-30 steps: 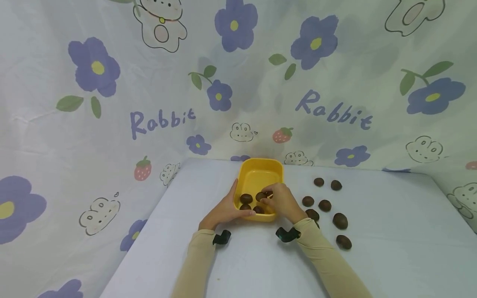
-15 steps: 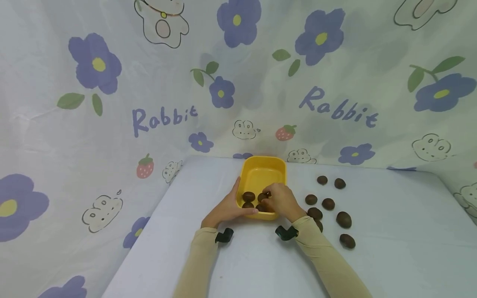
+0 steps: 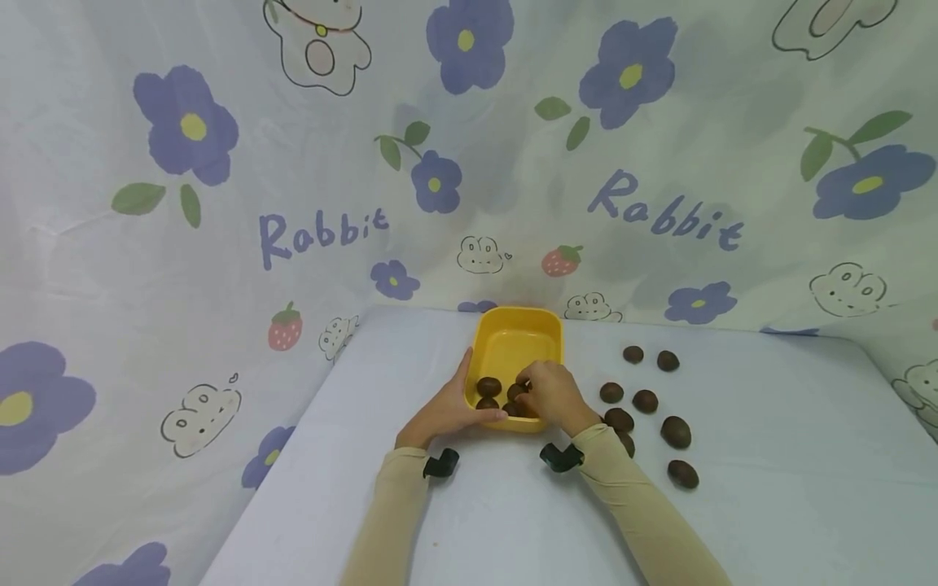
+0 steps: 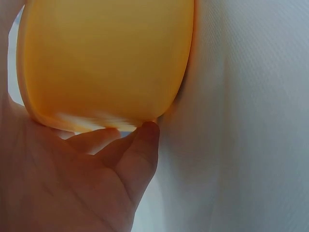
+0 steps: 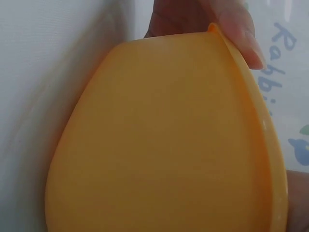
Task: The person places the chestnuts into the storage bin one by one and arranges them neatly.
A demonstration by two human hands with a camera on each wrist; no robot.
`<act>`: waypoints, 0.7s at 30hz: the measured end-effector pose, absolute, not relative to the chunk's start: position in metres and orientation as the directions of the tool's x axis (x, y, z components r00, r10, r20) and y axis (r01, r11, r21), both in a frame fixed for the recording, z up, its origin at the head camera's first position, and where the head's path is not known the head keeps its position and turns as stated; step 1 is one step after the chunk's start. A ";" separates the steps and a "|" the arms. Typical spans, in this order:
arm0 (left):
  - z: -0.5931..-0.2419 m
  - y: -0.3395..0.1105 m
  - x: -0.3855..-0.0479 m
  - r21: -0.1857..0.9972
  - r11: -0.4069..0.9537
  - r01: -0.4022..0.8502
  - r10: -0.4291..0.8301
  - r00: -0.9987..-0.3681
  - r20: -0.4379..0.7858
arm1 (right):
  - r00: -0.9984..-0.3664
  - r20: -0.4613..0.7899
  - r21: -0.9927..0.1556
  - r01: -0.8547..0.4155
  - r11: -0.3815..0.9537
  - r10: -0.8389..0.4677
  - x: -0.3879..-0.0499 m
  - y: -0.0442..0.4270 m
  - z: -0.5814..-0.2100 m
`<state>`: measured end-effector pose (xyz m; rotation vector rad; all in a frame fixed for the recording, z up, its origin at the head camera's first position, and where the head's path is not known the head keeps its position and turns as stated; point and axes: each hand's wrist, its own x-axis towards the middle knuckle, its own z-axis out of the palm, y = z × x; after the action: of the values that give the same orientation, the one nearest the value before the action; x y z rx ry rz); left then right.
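1. Right hand (image 3: 555,395): it reaches into the yellow box (image 3: 515,354), fingers curled, thumb and forefinger apparently pinching a brown nut (image 3: 516,393) near the box's near end. Whether that nut is lifted, I cannot tell (my right wrist camera gets mostly the outer wall).
2. Left hand (image 3: 445,407): it grips the box's near left corner, thumb along the near rim, other fingers wrapped against the outside.
3. Inside the box: three more nuts (image 3: 488,387) sit at the near end, toward the left and middle; a dark sliver by the right fingertips may be another. The far end is bare yellow.
4. What has changed: very little over the last second. The right hand has stayed at the same nut, and the count outside holds. I judge the work on this nut unfinished.
5. Farther out: eight loose nuts (image 3: 676,432) lie on the white table (image 3: 476,529) to the right, one partly behind the right sleeve (image 3: 633,488).
6. Behind everything: a flowered cloth (image 3: 513,155) lettered "Rabbit".
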<state>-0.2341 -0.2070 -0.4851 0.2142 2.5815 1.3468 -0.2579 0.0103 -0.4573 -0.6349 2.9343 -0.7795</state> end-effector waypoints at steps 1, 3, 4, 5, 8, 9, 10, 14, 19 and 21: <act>-0.485 -0.207 -0.234 0.821 0.570 0.026 0.229 -0.965 -0.128 | -0.915 0.064 -0.482 -0.379 0.790 -0.399 -0.257 0.010 -0.458; -0.485 -0.207 -0.233 0.819 0.574 0.023 0.228 -0.965 -0.133 | -0.913 0.061 -0.484 -0.380 0.788 -0.403 -0.257 0.010 -0.458; -0.485 -0.207 -0.233 0.817 0.576 0.021 0.226 -0.965 -0.135 | -0.913 0.059 -0.484 -0.380 0.789 -0.404 -0.257 0.010 -0.458; -0.485 -0.207 -0.232 0.814 0.581 0.019 0.224 -0.965 -0.138 | -0.912 0.058 -0.483 -0.381 0.788 -0.406 -0.256 0.010 -0.458; -0.485 -0.207 -0.232 0.810 0.586 0.009 0.216 -0.966 -0.145 | -0.912 0.052 -0.481 -0.379 0.790 -0.406 -0.255 0.009 -0.457; -0.485 -0.207 -0.232 0.811 0.585 0.009 0.216 -0.966 -0.145 | -0.913 0.046 -0.482 -0.376 0.791 -0.405 -0.255 0.009 -0.456; -0.484 -0.207 -0.232 0.813 0.583 0.008 0.216 -0.966 -0.145 | -0.914 0.042 -0.481 -0.373 0.793 -0.404 -0.255 0.009 -0.456; -0.485 -0.206 -0.232 0.816 0.578 0.004 0.213 -0.966 -0.147 | -0.917 0.022 -0.488 -0.357 0.796 -0.398 -0.255 0.008 -0.456; -0.485 -0.206 -0.233 0.824 0.567 0.010 0.217 -0.966 -0.138 | -0.920 0.020 -0.488 -0.351 0.799 -0.391 -0.256 0.008 -0.457; -0.485 -0.206 -0.234 0.825 0.566 0.015 0.221 -0.966 -0.134 | -0.922 0.019 -0.493 -0.344 0.799 -0.386 -0.256 0.008 -0.457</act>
<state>-0.2339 -0.2062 -0.4847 0.1969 2.5774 1.3543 -0.2559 0.0078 -0.4573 -0.5899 2.9010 -0.7708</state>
